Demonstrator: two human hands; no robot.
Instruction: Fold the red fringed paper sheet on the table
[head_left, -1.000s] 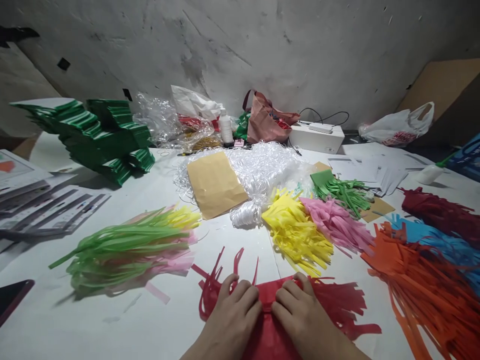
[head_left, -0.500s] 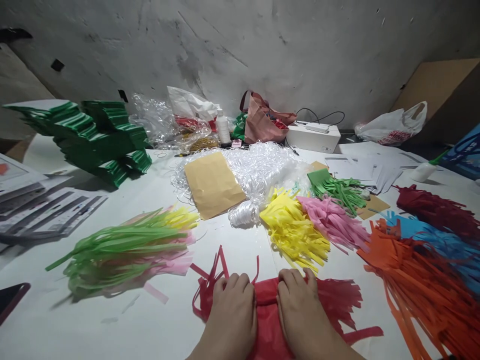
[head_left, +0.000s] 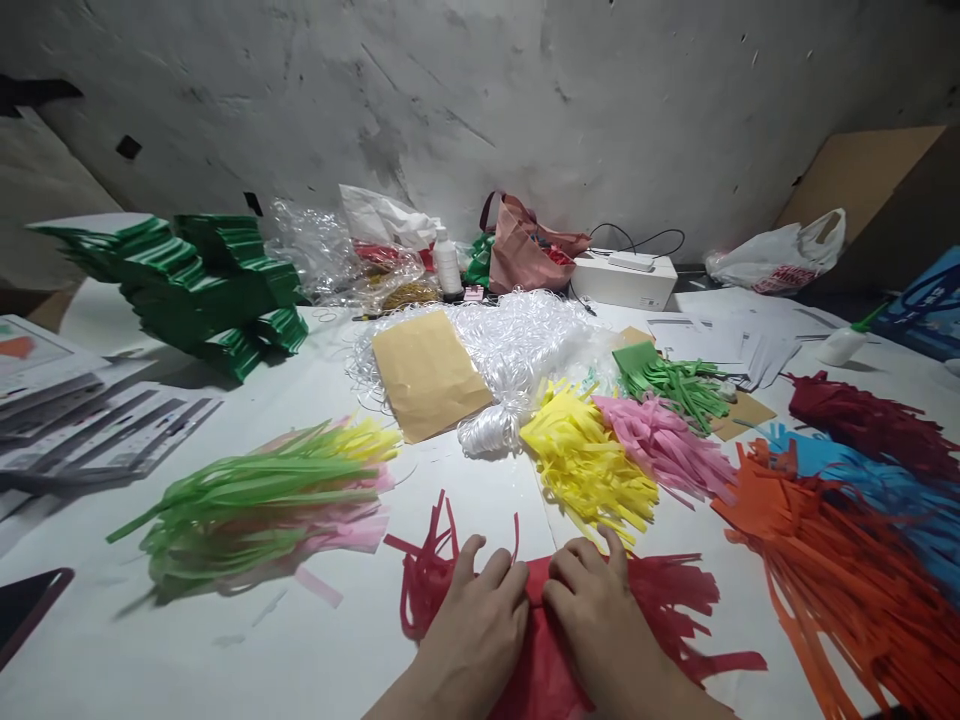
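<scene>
Red fringed tissue paper [head_left: 538,650] lies on the white table at the near edge, its cut strips spreading out to the left and right. A fold runs across its plain middle. My left hand [head_left: 480,620] has bent fingers closed on the left part of that fold, with the index finger lifted slightly. On the fold's right part, my right hand [head_left: 596,600] is closed in the same way. The two hands are close together with a narrow band of red between them. Both thumbs are mostly hidden.
Yellow [head_left: 592,450], pink [head_left: 664,440] and orange fringe bundles [head_left: 832,560] lie to the right. Green fringe strips [head_left: 255,500] are on the left. Behind are a brown paper sheet [head_left: 427,375], white string [head_left: 525,330] and a green stack [head_left: 195,300].
Both hands have shifted their fingers on the fold and moved closer together, so less of the red paper shows between them. The view has tilted slightly.
</scene>
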